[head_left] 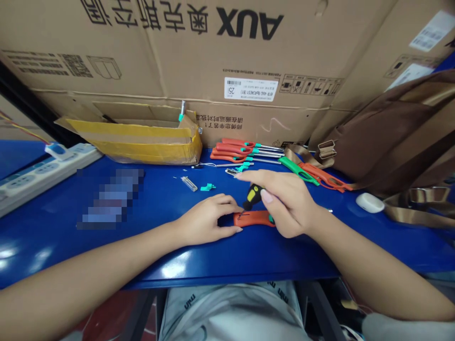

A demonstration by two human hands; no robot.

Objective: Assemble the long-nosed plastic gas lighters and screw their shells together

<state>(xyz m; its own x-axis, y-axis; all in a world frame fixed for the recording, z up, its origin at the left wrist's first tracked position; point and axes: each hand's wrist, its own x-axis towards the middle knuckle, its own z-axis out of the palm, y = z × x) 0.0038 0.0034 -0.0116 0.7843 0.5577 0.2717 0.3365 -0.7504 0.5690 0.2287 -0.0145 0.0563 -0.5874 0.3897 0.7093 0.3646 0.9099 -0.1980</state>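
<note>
An orange lighter handle [259, 218] lies on the blue table in front of me. My left hand [202, 220] holds its left end between thumb and fingers. In my right hand [291, 201] is a small black-and-yellow screwdriver [253, 196], tilted, its tip down at the handle's left part. The handle's right end is partly hidden by my right hand. Beyond my hands lie a clear fuel tank [189, 183], a teal plastic trigger [208, 187] and a small metal-ended part [232, 172].
Several orange lighters [232, 149] are piled at the back, with a green lighter [298, 170] to their right. A yellow-taped carton [142, 142] and a power strip [71, 161] stand left. A white case [369, 202] and brown bag [387, 128] are right.
</note>
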